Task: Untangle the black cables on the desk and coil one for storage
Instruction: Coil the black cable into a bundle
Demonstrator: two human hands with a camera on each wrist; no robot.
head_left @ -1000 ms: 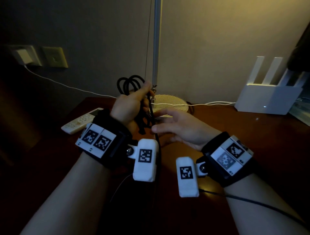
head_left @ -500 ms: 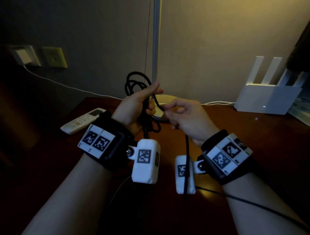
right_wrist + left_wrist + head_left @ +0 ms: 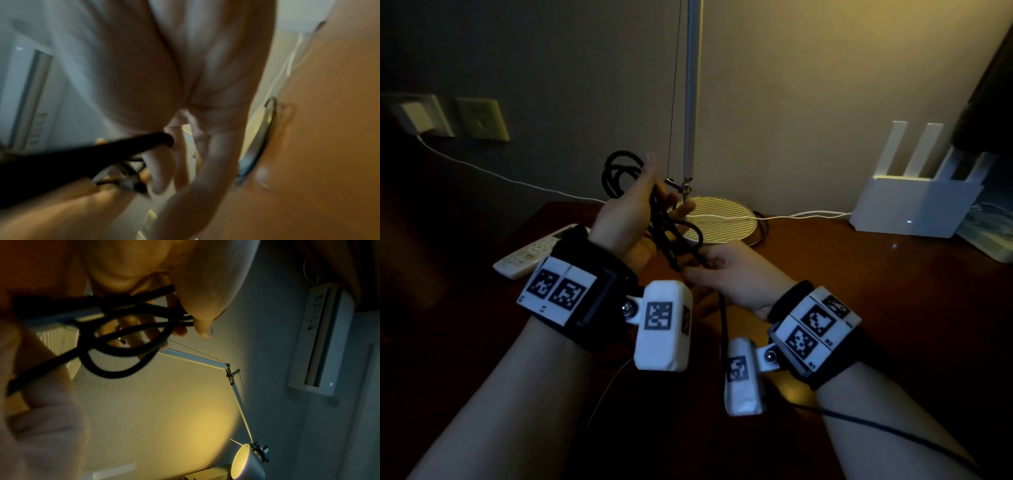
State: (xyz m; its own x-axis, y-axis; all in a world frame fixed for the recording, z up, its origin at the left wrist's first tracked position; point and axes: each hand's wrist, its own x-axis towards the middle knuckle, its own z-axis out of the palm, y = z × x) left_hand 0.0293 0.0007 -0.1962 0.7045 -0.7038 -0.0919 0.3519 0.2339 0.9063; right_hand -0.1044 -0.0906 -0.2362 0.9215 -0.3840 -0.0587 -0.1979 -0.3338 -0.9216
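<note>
Moved since half a second ago: right hand [image 3: 736,274], now lower, near the left wrist, pinching a black cable [image 3: 722,318] strand hanging toward the desk [image 3: 893,308]. Left hand [image 3: 626,219]: raised, fingers curled round the cable's coiled loops, above the desk. Behind: lamp base [image 3: 722,222], white router [image 3: 914,209], remote control [image 3: 530,253] at left.
</note>
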